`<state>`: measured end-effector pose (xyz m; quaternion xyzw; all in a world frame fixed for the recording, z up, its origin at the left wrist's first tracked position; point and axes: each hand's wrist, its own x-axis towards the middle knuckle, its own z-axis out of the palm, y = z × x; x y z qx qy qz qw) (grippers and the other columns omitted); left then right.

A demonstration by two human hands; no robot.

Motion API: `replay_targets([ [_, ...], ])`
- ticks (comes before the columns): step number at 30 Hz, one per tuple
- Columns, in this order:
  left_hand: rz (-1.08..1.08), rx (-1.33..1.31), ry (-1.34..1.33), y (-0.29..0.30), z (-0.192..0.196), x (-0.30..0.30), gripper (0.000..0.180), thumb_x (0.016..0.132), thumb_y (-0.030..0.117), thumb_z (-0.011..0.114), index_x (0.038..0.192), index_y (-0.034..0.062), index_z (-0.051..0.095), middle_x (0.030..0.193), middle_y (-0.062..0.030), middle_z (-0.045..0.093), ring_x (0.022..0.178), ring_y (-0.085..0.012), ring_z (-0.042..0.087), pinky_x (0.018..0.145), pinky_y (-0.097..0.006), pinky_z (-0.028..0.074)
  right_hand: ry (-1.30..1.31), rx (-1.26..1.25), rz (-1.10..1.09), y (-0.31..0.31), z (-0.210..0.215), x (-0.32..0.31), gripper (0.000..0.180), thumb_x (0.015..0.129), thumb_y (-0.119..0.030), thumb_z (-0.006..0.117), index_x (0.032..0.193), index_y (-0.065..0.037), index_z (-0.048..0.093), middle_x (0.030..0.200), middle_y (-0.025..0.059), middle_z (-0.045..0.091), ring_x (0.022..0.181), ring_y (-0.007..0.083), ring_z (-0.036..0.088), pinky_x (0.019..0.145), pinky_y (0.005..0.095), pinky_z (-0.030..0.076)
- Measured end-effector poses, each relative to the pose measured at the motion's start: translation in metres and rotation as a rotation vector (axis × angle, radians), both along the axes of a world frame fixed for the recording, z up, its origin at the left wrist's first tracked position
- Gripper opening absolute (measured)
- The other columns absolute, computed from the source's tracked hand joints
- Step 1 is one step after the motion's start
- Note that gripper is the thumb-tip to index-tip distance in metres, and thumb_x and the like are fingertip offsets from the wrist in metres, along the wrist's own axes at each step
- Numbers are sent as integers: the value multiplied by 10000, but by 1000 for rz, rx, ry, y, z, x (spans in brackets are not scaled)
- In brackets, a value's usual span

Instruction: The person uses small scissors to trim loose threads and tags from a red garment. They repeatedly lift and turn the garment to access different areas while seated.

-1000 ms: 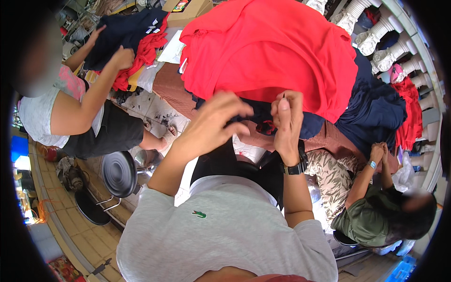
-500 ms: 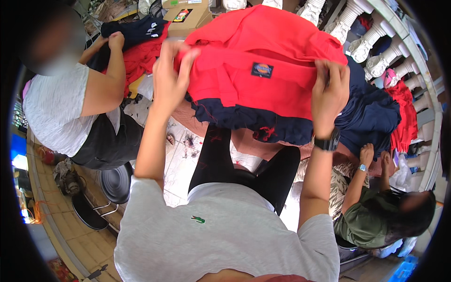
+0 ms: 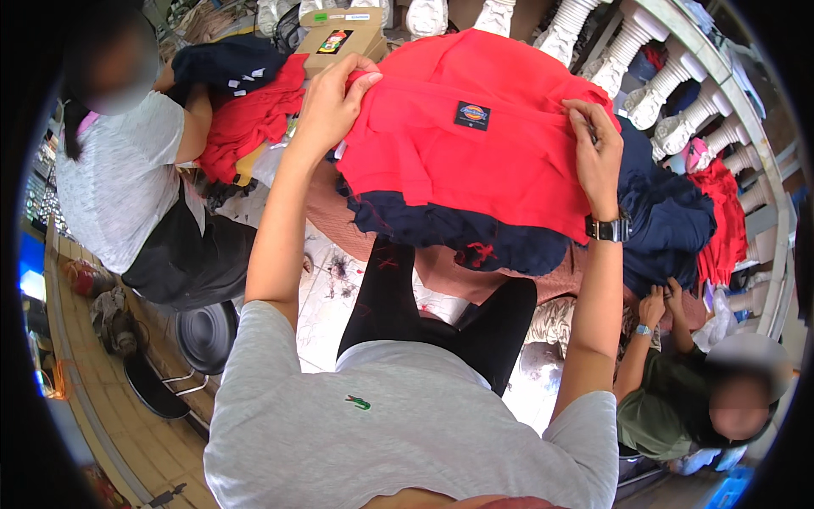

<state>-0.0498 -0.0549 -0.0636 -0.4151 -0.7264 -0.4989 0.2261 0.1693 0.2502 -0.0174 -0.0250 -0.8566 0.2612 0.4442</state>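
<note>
A red garment with a small dark label lies spread before me on a pile of dark navy cloth. My left hand pinches its upper left edge between thumb and fingers. At its right edge my right hand, with a watch on the wrist, has its fingers closed on the red fabric. The fabric stretches between both hands. Loose red threads hang at the navy cloth's lower edge.
Beside me on the left, a person in a light grey shirt handles dark and red cloth. At right, a person in a green shirt works at navy cloth. A cardboard box and white balusters stand beyond. A black stool is at left.
Both hands have pulled the red garment flatter, and its label now faces up more squarely. My right hand has dropped slightly. The person at right has turned their head.
</note>
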Motion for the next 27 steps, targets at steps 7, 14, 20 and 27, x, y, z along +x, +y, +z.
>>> replay_targets([
  [7,118,-44,148,-3,3,7,165,933,179,684,969,18,678,975,-168,712,947,-373,664,850,-419,525,92,110,-65,-78,23,4,190,867,-1,683,1051,-43,705,979,97,663,748,231,651,659,341,512],
  [14,124,-46,87,17,-11,60,168,855,-10,723,1020,-3,691,948,-138,656,895,-297,683,768,-388,560,-97,-17,175,-141,-24,-62,266,821,-3,701,1081,-53,677,977,119,647,733,289,653,649,384,523],
  [20,145,-133,85,19,-16,58,123,873,23,727,972,-18,665,926,-142,658,887,-284,690,790,-375,565,-65,9,150,-130,-39,-74,265,815,-9,716,1073,-58,675,1002,118,669,802,315,687,684,393,541],
  [27,-28,-24,-224,19,-21,53,96,969,77,655,936,-6,620,997,-96,699,937,-178,649,873,-320,517,-27,-222,210,-130,-39,-76,161,868,-55,737,1006,-4,672,868,121,698,787,248,697,681,346,528],
])
